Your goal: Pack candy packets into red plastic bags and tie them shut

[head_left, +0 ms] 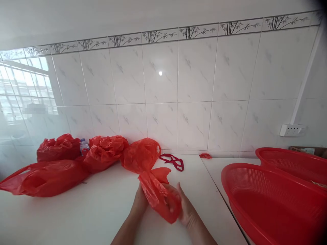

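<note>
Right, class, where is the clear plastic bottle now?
In the head view, left of centre, the clear plastic bottle sits between two bunched red plastic bags, before the white tiled wall.

a white tabletop (102, 211) is crossed at right by a dark seam (216, 182), while red plastic is massed along its left side: a long bag (53, 178) is laid at the front, a bulging bag (58, 149) is set behind it, a crumpled bag (104, 153) is placed to their right, and a puffed-out bag (140, 154) is nestled beside that. toward the back, a crimson strap (175, 162) is draped in loops, and a small red scrap (205, 156) is seen by the seam's far end. at far right, a perforated red basket (245, 177) is stood before a second basket (281, 156), partly hidden by its rim
</note>
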`<state>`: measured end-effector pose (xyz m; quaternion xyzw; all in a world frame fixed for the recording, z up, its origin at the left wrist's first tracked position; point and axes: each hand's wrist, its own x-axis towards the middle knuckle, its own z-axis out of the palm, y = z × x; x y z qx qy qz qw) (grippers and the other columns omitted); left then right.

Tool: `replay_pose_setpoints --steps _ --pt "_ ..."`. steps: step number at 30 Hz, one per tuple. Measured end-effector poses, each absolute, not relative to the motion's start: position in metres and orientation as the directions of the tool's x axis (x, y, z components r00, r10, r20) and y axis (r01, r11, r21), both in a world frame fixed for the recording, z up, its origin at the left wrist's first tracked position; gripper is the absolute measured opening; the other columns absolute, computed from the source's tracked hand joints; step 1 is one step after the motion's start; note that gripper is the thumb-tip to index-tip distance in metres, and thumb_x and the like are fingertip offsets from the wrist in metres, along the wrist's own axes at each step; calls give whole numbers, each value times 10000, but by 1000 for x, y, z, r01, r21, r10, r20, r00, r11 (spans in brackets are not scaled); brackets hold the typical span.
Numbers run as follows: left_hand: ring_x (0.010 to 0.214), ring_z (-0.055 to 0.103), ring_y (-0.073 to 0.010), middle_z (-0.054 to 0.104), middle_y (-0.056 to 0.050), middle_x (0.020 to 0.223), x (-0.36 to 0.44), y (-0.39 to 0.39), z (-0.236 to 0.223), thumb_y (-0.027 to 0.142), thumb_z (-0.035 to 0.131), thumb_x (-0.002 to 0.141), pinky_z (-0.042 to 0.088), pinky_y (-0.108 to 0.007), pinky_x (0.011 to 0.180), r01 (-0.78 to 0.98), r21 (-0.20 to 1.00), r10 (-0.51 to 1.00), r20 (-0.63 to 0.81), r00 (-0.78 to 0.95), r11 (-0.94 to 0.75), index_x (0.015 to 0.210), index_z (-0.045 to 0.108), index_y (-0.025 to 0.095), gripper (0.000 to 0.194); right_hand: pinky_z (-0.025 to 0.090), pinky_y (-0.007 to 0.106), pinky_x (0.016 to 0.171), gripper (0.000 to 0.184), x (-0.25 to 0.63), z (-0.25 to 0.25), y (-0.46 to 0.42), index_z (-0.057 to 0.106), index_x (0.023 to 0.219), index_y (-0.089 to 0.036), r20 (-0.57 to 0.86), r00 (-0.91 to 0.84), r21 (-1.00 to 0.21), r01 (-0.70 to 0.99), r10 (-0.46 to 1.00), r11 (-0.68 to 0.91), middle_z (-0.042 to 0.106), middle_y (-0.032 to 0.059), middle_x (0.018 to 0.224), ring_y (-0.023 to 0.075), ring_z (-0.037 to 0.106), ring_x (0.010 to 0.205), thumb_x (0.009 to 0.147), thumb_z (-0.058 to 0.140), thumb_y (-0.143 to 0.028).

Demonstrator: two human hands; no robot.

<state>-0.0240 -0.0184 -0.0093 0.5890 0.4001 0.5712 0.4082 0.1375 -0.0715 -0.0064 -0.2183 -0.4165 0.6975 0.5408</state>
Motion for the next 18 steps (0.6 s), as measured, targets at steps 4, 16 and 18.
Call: replay_pose_setpoints --steps 4,16,18 --pt "1165 485 -259 511 -103 1260 -32 -17 -6 243 493 791 431 -397 931 308 870 849 465 -250 -386 1183 537 208 396 478 333 737 626 131 -17 -65 545 1253 -260 95 -211 -910 -416 973 -1 648 80 1031 200 602 899 810 406 -680" --pt "1146 500 -249 510 -137 1272 -2 -28 -26 490 478 822 416 -366 912 437 862 966 244 88 -257 1350 373 170 626 487 335 690 463 124 -28 -60 598 1185 -220 182 -90 -980 -101 979 173 648 73 1026 214 613 856 863 437 -512" --pt "1169 479 -254 506 -135 1289 -4 -25 -29 447 513 803 398 -359 919 506 837 977 201 76 -211 1364 360 174 643 489 325 675 412 125 -32 -57 601 1158 -213 148 -66 -985 -94 987 142 655 59 974 204 625 812 845 469 -446"
